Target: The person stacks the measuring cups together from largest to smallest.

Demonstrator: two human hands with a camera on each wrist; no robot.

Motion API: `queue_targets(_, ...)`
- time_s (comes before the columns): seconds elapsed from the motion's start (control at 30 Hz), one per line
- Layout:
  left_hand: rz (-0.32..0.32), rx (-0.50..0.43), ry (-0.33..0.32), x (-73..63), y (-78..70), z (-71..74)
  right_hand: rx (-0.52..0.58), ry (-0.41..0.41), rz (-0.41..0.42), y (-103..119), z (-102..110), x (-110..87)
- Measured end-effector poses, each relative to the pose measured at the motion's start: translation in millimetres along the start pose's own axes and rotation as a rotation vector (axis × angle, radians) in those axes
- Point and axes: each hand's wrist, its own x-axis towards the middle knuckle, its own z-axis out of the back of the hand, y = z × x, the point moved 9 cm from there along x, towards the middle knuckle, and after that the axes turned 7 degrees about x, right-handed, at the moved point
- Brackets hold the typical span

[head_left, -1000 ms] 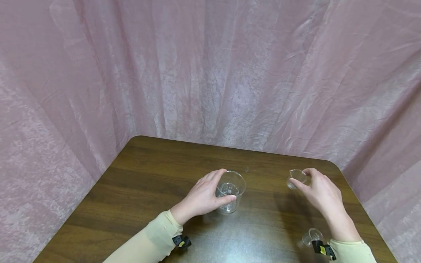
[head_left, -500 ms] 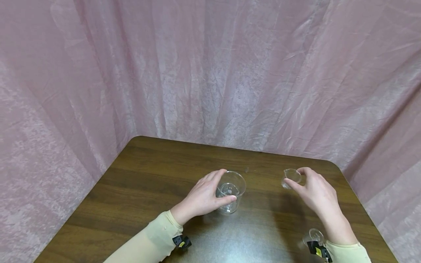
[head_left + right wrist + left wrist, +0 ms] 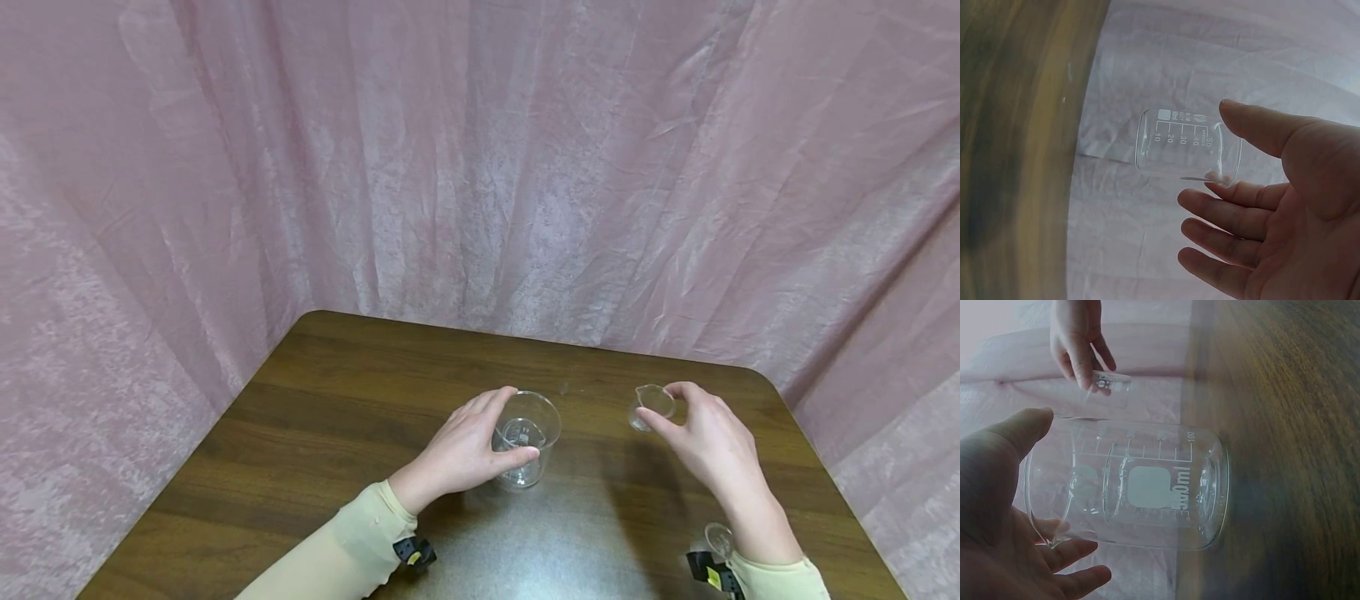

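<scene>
In the head view my left hand point(image 3: 461, 446) grips a large clear glass beaker point(image 3: 551, 429) by its upper part, thumb on the near side and fingers on the far side. The beaker stands upright on the table. A smaller beaker point(image 3: 1147, 486) with white markings sits nested inside it. My right hand point(image 3: 712, 433) pinches a small glass beaker point(image 3: 1179, 147) near its rim between thumb and forefinger, the other fingers loosely spread. This one carries graduations up to 50 and is held upright above the table, right of the large beaker.
Another small glass beaker point(image 3: 717, 540) stands on the wooden table point(image 3: 360, 375) by my right wrist, partly hidden by the wrist strap point(image 3: 708, 571). Pink curtains point(image 3: 480, 167) hang around the table's back and sides.
My right hand has moved left with the small beaker, closer to the large one. The left hand and the large beaker have stayed in place.
</scene>
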Motion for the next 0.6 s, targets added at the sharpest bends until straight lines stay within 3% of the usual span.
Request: queue_targets(0.6,-0.012,0.005,-0.011,-0.3,0.9,-0.6,0.016,-0.021,0.057,29.9,-0.9,-2.0)
